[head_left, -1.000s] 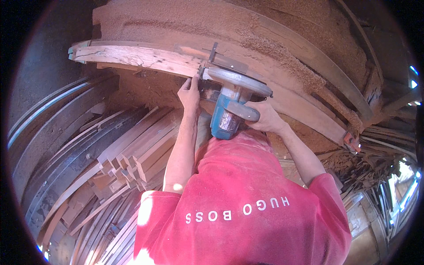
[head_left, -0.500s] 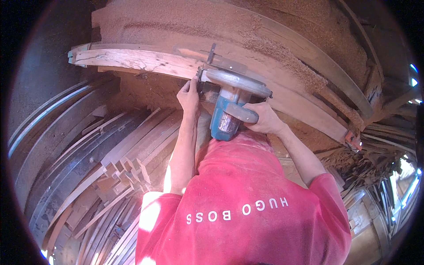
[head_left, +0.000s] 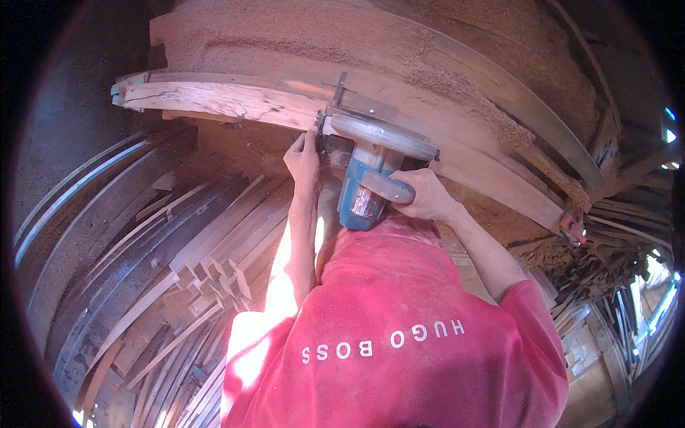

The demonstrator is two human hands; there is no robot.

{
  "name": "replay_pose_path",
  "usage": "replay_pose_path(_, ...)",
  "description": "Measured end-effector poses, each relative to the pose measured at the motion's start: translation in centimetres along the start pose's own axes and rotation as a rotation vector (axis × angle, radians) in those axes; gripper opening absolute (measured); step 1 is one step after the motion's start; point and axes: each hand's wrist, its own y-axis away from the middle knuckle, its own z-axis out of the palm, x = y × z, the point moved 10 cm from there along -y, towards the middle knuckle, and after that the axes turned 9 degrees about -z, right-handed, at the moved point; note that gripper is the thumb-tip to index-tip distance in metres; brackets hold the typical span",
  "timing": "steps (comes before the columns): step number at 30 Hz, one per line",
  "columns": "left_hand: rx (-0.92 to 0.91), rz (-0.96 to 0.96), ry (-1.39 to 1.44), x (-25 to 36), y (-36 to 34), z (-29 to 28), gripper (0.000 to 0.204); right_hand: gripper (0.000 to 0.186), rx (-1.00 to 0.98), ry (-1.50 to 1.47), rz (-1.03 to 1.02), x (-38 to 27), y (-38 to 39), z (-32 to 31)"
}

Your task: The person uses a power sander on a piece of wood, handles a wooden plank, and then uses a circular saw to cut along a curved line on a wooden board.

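Observation:
A blue circular saw (head_left: 360,189) with a grey metal blade guard rests on a long wooden plank (head_left: 235,101) that runs across in front of me. My right hand (head_left: 428,197) is wrapped round the saw's rear handle. At the saw's left end, my left hand (head_left: 303,158) is closed, its fingertips pinched against the saw's base and the plank's near edge; the exact grip is partly hidden. The blade itself cannot be seen under the guard. A dark metal guide bar (head_left: 340,89) sticks out beyond the saw's far side.
Sawdust (head_left: 285,32) covers the wide boards beyond the plank. Several cut strips and beams (head_left: 214,274) are stacked at my left. An orange clamp-like piece (head_left: 571,227) sits at the plank's right end. Scrap wood (head_left: 599,264) lies in a heap at right.
The saw and both hands stay almost in place, with the saw's handle tilted very slightly. The view has shifted a little, and the bright sunlight on my left sleeve has spread.

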Motion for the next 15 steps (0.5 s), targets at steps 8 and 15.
replay_pose_path(8, 0.021, -0.012, -0.041, 2.1, -0.1, -1.1, 0.03, 0.029, 0.002, 0.011, 0.002, -1.0, -1.7, 0.7)
replay_pose_path(15, -0.031, -0.067, -0.006, 2.0, -1.8, -2.3, 0.031, 0.029, 0.02, 0.002, -0.005, -1.5, -3.1, 1.4)
